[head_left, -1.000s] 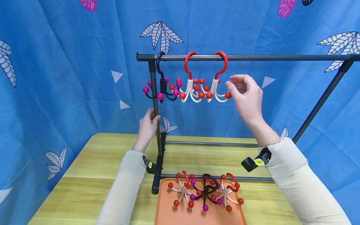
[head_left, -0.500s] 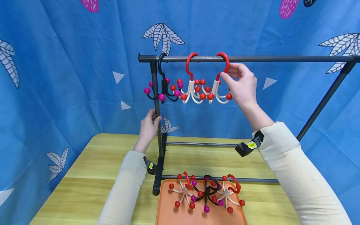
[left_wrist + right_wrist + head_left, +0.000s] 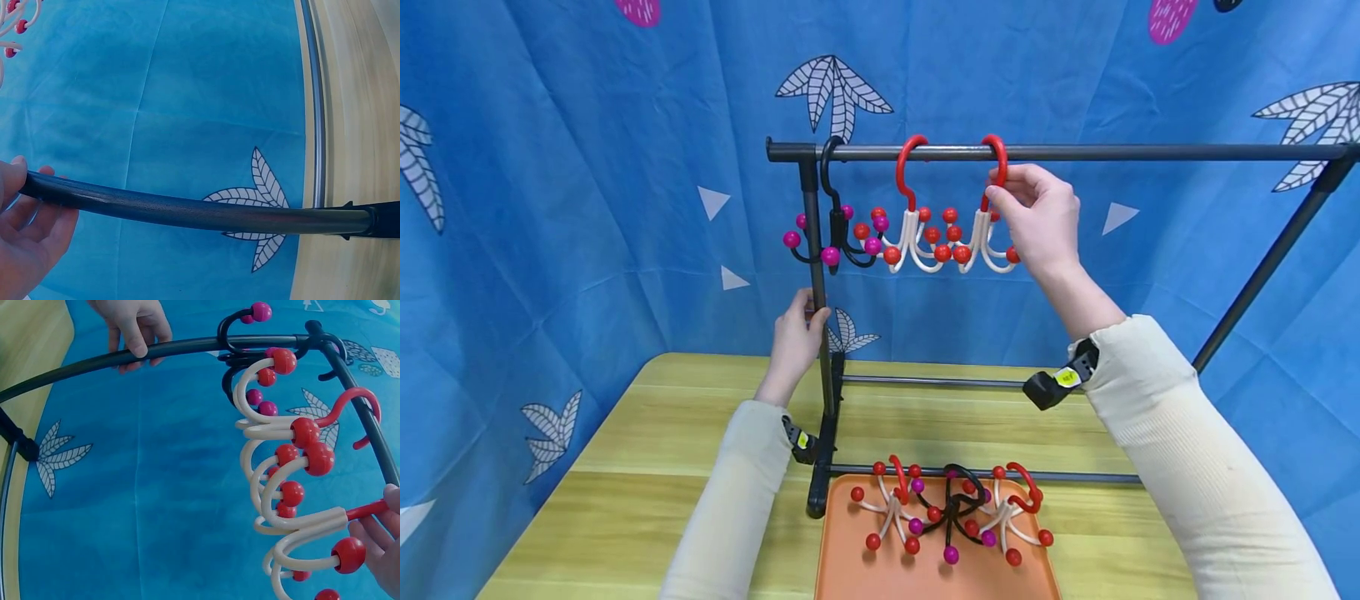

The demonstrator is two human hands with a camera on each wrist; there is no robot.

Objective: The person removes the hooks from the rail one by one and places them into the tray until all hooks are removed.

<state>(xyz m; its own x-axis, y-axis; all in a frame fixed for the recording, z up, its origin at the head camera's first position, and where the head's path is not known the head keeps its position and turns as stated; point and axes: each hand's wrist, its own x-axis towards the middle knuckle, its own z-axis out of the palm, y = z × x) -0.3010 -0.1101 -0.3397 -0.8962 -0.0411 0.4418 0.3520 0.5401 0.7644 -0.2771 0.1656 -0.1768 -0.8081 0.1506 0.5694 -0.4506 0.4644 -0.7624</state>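
Observation:
My right hand (image 3: 1045, 217) pinches the red hook of a white multi-arm hanger (image 3: 981, 232) with red ball tips. That hook goes over the black rack's top bar (image 3: 1150, 153). To its left hang a matching white hanger (image 3: 910, 232) and, near the bar's left end, a black hanger (image 3: 837, 229) with magenta balls. Lower down, my left hand (image 3: 797, 337) holds the rack's left post (image 3: 817, 279). In the left wrist view, thumb and fingers of the left hand (image 3: 37, 240) wrap round the post. The right wrist view shows the right fingers (image 3: 375, 550) at the red hook.
An orange tray (image 3: 865, 579) stands at the table's front, bearing a white hanger (image 3: 891, 510), a black hanger (image 3: 953, 504) and another white hanger (image 3: 1004, 512). Two low crossbars (image 3: 970, 382) run along the rack's base. A blue patterned curtain (image 3: 625, 208) hangs behind the wooden table (image 3: 625, 450).
My right hand has moved left from beside the rightmost hanging hanger and taken hold of its red hook. That hanger has turned slightly. The left hand stays on the post.

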